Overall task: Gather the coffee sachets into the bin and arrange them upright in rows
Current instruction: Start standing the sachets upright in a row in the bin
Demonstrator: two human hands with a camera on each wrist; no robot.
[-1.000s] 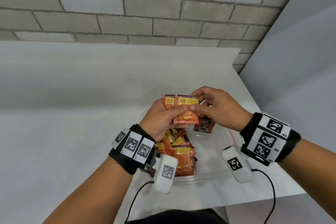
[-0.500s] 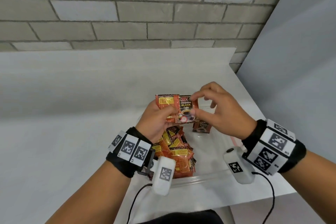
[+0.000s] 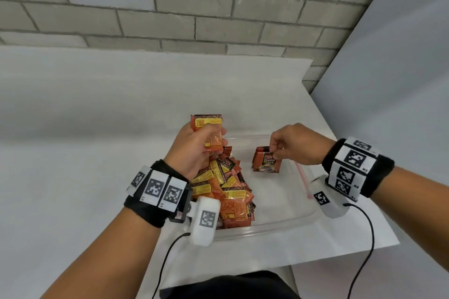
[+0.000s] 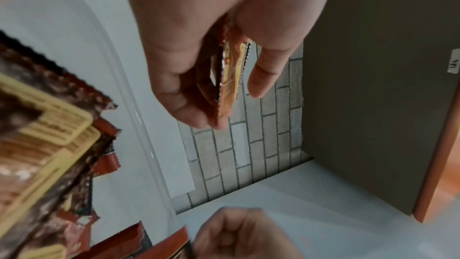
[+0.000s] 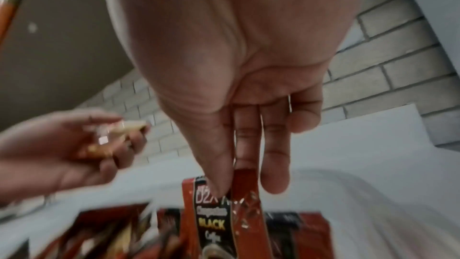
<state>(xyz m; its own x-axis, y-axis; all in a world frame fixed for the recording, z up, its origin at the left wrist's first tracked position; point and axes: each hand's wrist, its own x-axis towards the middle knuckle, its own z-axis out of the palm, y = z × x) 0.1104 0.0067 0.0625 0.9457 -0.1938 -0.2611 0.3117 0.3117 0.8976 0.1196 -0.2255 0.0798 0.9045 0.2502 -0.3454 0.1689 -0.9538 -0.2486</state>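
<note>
A bare indoor room, likely a lab or recording space: a plain white table [image 3: 97, 141] stands against a grey brick wall [image 3: 170, 7], beside a grey partition panel [image 3: 388, 80]. Both wrists wear marker-printed bands [image 3: 158, 189].

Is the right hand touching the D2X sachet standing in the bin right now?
Touching. In the right wrist view, the right hand pinches the top edge of the D2X sachet between thumb and fingers.

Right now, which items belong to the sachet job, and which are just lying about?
Job: clear plastic bin; loose pile of orange-brown sachets; upright black-front sachets pinched by right hand; orange sachets gripped by left hand.
Lying about: pink strip; white table.
</note>
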